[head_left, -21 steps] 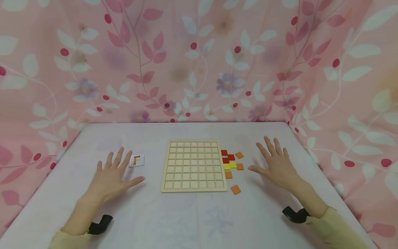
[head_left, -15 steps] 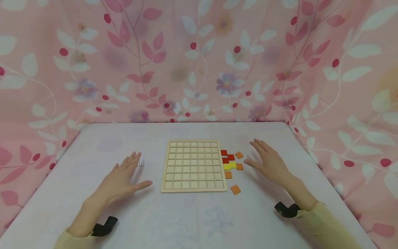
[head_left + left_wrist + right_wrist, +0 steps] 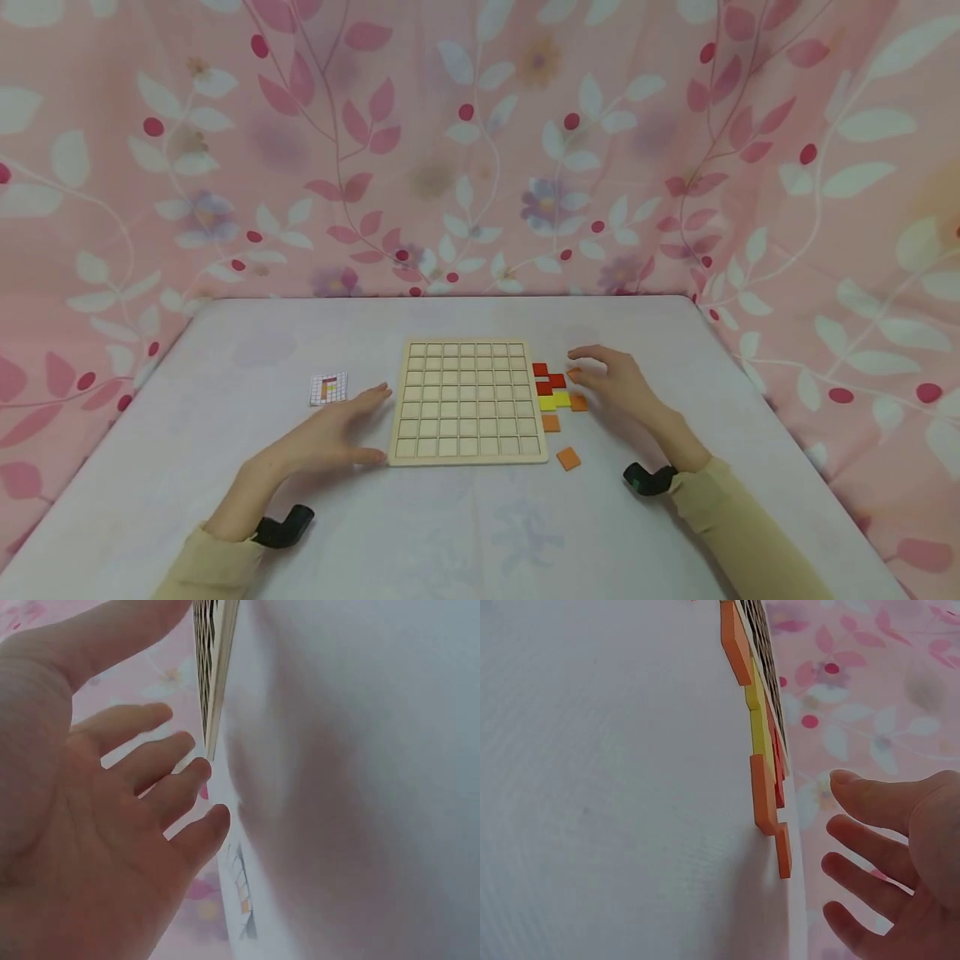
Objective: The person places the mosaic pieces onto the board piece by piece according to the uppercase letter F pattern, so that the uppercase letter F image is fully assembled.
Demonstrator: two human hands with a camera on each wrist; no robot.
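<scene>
A square wooden grid board (image 3: 468, 465) lies on the table with bare cells. My left hand (image 3: 322, 437) is at its left edge, fingers extended and thumb near the front left corner; I cannot tell whether it touches. Loose tiles lie along the right edge: red tiles (image 3: 557, 381), yellow tiles (image 3: 562, 399) and several orange tiles (image 3: 568, 458). Over the far orange tile (image 3: 574, 375) hovers my right hand (image 3: 626, 383), its fingers loosely bent. In the right wrist view that hand (image 3: 900, 862) holds nothing, apart from the orange tiles (image 3: 763, 793).
A small printed pattern card (image 3: 328, 388) lies left of the board, behind the left hand. The white-covered table (image 3: 480, 533) meets a pink floral curtain (image 3: 480, 167) at the back and sides. Each wrist wears a black camera mount (image 3: 285, 527).
My left hand has moved right to the board's left edge, uncovering the card. My right hand has come left over the tiles, its fingers bending more. Board and tiles have stayed put.
</scene>
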